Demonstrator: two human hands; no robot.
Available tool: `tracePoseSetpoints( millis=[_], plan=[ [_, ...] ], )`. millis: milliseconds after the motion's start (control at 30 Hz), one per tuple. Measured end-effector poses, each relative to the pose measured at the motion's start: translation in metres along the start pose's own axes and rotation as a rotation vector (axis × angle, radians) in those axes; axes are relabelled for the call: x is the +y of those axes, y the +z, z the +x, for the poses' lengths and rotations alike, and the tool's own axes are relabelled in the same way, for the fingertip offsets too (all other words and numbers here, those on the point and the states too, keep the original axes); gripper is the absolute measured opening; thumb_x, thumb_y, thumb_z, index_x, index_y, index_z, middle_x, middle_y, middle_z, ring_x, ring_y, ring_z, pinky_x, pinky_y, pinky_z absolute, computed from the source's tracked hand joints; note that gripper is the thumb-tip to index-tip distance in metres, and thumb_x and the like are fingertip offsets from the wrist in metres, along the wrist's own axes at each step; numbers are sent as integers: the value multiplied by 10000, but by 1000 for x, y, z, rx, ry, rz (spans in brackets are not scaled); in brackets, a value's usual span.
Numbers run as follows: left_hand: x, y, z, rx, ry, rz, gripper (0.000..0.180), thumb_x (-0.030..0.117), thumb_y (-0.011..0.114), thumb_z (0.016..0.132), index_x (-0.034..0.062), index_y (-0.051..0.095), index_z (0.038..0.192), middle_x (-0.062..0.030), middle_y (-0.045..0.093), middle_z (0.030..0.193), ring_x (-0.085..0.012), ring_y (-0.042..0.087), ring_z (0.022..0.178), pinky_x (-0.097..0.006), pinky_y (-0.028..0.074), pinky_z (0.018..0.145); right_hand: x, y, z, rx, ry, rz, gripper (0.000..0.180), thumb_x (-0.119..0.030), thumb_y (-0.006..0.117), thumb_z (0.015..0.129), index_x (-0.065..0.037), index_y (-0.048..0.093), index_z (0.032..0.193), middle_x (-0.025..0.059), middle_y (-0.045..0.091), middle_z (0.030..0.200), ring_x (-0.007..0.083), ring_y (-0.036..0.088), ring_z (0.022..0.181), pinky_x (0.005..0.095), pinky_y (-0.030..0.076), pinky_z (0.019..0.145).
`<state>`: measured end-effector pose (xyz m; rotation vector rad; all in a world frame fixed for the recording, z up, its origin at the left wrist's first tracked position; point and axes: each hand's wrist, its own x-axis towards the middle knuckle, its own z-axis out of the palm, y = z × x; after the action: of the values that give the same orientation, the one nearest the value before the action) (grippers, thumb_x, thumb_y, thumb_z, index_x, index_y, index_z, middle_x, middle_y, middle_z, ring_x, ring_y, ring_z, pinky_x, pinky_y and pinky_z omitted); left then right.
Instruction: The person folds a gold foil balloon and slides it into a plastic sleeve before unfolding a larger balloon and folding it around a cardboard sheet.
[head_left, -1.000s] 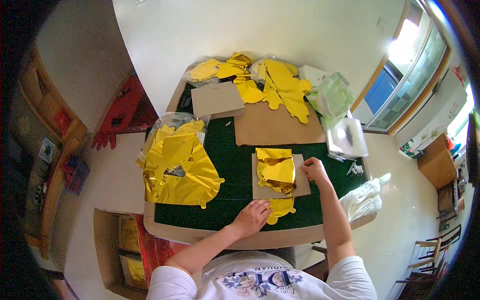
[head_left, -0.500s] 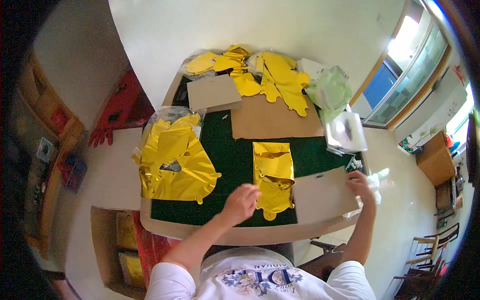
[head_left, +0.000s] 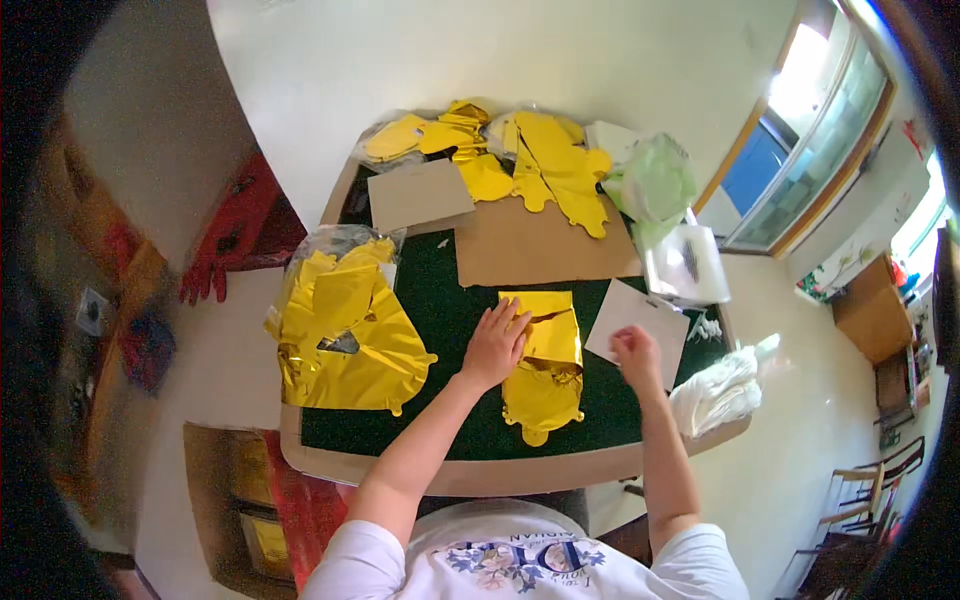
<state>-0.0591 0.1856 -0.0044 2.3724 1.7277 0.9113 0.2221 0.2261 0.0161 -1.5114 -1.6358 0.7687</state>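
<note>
A folded gold foil balloon (head_left: 540,385) lies flat on the dark green table surface in front of me, its rounded, tabbed end toward me. My left hand (head_left: 495,343) rests on its upper left edge, fingers stretched out. To the right, a light grey card (head_left: 625,310) lies askew on the table. Over that card my right hand (head_left: 637,357) is curled closed; whatever its fingers hold, if anything, is hidden. A pile of gold foil balloons (head_left: 355,345), partly in clear plastic, lies at the left.
More gold foil sheets (head_left: 560,165), a stack of grey cards (head_left: 420,195) and a brown cardboard sheet (head_left: 540,245) cover the table's far side. Right of them are a pale green bag (head_left: 655,190), a clear box (head_left: 690,265) and a white plastic bundle (head_left: 720,390). An open carton (head_left: 225,500) stands at lower left.
My left hand has moved up onto the foil's upper part. My right hand has come leftward, and the grey card has turned and shifted away from me, exposing the white plastic bundle.
</note>
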Motion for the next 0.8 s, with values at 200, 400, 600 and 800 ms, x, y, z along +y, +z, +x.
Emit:
tracePoseSetpoints(
  millis=[200, 400, 600, 800],
  plan=[
    [3, 2, 5, -17, 14, 31, 399, 177, 502, 919, 80, 486, 1305, -172, 433, 1384, -342, 385, 1311, -483, 312, 1094, -34, 46, 20, -170, 232, -145, 235, -185, 713, 788, 34, 641, 831, 138, 670, 695, 195, 671, 625, 346, 536, 550],
    [1, 4, 7, -11, 22, 59, 402, 166, 510, 903, 68, 490, 1292, -184, 462, 1334, -345, 438, 1252, -475, 334, 1078, -43, 46, 26, -248, 341, 106, 254, -115, 737, 782, 59, 586, 890, 118, 638, 693, 200, 645, 596, 341, 569, 486],
    [-2, 6, 7, 12, 27, 71, 403, 165, 515, 902, 71, 491, 1293, -178, 477, 1324, -343, 449, 1243, -467, 345, 1074, -59, 41, 24, -304, 519, 232, 303, -151, 710, 835, 17, 570, 1045, 121, 647, 871, 176, 661, 742, 287, 572, 625],
    [1, 7, 5, 11, 18, 44, 400, 165, 515, 906, 75, 490, 1295, -182, 473, 1338, -347, 444, 1257, -473, 333, 1084, -45, 48, 18, -251, 429, 57, 203, -164, 692, 847, 21, 636, 909, 85, 650, 722, 160, 636, 595, 298, 536, 496]
  ],
)
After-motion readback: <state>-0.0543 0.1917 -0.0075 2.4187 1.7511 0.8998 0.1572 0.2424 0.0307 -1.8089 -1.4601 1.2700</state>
